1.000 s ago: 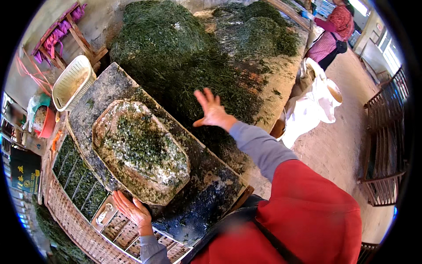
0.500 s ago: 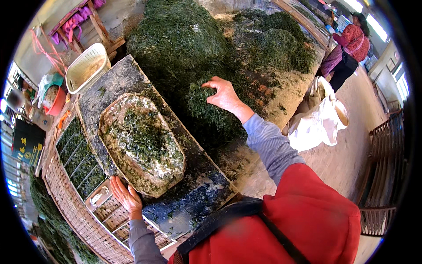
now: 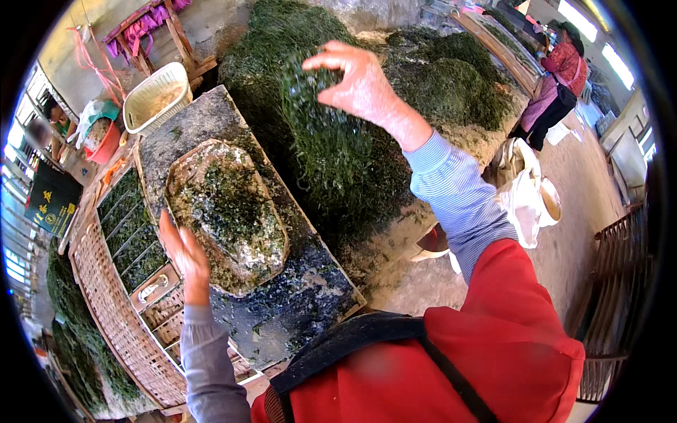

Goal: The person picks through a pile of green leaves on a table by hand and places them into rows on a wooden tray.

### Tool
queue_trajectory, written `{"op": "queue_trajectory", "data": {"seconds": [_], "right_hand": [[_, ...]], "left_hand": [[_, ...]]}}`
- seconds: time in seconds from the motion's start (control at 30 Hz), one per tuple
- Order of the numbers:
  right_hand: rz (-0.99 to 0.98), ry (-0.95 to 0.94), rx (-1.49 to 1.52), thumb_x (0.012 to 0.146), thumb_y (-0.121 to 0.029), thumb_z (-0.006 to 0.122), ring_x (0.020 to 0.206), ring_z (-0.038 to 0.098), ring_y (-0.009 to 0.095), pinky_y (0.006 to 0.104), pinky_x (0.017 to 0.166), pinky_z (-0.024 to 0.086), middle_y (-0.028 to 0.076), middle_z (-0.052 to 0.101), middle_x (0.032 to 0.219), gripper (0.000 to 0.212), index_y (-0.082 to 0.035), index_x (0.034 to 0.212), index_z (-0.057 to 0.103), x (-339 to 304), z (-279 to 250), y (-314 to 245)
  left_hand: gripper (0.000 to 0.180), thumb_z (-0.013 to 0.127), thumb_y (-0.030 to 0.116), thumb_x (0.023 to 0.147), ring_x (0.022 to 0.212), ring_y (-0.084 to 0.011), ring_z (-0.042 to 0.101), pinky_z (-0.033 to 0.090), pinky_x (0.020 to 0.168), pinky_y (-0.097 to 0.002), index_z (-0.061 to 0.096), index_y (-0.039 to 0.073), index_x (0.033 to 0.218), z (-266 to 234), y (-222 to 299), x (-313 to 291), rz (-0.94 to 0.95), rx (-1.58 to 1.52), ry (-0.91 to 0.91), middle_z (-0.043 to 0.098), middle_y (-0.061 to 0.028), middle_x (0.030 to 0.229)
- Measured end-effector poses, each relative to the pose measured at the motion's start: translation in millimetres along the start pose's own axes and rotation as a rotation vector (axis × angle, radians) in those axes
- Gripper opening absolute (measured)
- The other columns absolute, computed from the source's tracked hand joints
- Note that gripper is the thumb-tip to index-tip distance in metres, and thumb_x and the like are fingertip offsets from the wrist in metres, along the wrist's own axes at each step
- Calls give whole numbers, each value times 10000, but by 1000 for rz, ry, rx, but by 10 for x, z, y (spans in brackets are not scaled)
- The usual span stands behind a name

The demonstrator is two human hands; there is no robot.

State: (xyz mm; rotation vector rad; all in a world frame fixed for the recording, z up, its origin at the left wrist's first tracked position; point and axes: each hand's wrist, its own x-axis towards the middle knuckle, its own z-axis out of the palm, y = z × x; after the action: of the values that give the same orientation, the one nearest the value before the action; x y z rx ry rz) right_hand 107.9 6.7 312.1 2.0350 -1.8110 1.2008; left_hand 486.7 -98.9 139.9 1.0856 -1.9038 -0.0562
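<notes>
My right hand (image 3: 363,84) is raised over the large heap of dark green seaweed-like strands (image 3: 275,35), its fingers curled around a loose clump of the seaweed (image 3: 321,130) that hangs down in strands. My left hand (image 3: 187,257) is held up with fingers stretched out, beside the left edge of an octagonal chopping block (image 3: 271,264); nothing is in it. Chopped green bits lie scattered over the block. Under the block is a dark, worn board (image 3: 194,116), speckled with more bits.
A pale plastic basket (image 3: 159,99) stands behind the board, near a red tub (image 3: 106,141). A wicker tray (image 3: 116,296) with a slatted rack (image 3: 134,247) lies at left. White sacks (image 3: 520,187) stand on the floor at right. A person in red (image 3: 564,70) works at the far right.
My right hand has risen from the heap, lifting the clump of seaweed. My left hand has moved up and left, off the edge of the board.
</notes>
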Motion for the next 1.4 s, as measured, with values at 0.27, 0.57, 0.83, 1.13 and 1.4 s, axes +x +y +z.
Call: {"op": "queue_trajectory", "data": {"seconds": [0.27, 0.57, 0.83, 1.13, 1.4], "right_hand": [[-282, 338, 267, 598, -182, 757, 719, 584, 126, 283, 679, 499, 95, 650, 917, 437, -45, 1005, 671, 660, -297, -240], [327, 79, 594, 700, -34, 715, 676, 616, 116, 271, 654, 535, 71, 660, 781, 487, 64, 1152, 564, 319, -70, 375], [439, -300, 514, 724, -225, 699, 1025, 571, 175, 350, 922, 438, 104, 638, 1031, 614, -68, 1279, 487, -644, 977, 1587], [-37, 450, 278, 757, -157, 658, 602, 566, 245, 339, 529, 470, 82, 580, 687, 167, -59, 656, 567, -1316, 1035, 704], [232, -348, -260, 842, -208, 586, 1163, 455, 307, 618, 974, 266, 104, 419, 1350, 495, -150, 1311, 439, -1502, 1892, 695]], "left_hand": [[995, 191, 765, 821, 1363, -332, 220, 133, 1118, -417, 201, -36, 1411, 497, 2175, 1754, -269, -1332, -318, 252, -235, 1451], [723, 390, 627, 870, 978, -295, 616, 555, 723, -378, 368, 88, 1351, 855, 2410, 647, -565, -1880, -1022, 555, -149, 1206], [116, 510, 118, 919, 479, -55, 340, 321, 458, -229, 473, 50, 832, 1457, 2071, 779, -1101, -1255, -1106, 518, -26, 713], [119, 502, 115, 929, 445, -40, 322, 284, 381, -191, 432, 57, 853, 1204, 2023, 1150, -1162, -1506, -1117, 469, -45, 748], [168, 451, 150, 962, 474, -44, 305, 299, 372, -193, 414, 0, 897, 642, 2325, 1889, -913, -1748, -1246, 412, -26, 732]]}}
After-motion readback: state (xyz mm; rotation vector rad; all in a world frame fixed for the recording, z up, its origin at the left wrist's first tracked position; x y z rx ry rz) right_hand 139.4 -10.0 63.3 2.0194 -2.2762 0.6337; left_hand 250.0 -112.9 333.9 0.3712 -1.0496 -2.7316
